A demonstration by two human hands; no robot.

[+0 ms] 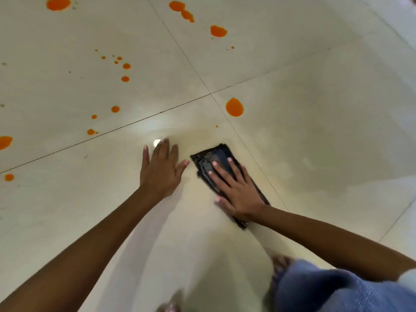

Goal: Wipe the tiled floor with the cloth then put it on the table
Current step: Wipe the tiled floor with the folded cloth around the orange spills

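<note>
A dark folded cloth [213, 157] lies flat on the pale tiled floor [315, 131] near the middle of the view. My right hand [236, 190] presses down on it with fingers spread, covering its near half. My left hand [161, 170] rests flat on the bare tile just left of the cloth, fingers apart, holding nothing. Orange spill spots dot the floor beyond my hands; the closest large spot [234, 107] sits above the cloth, past a grout line. No table is in view.
More orange blots lie at the far left [58, 2], at the top centre [218, 31] and along the left edge [5, 141]. My blue-clad knee [337, 289] and bare toes [281, 264] are at the bottom right. A faint yellowish smear surrounds the cloth.
</note>
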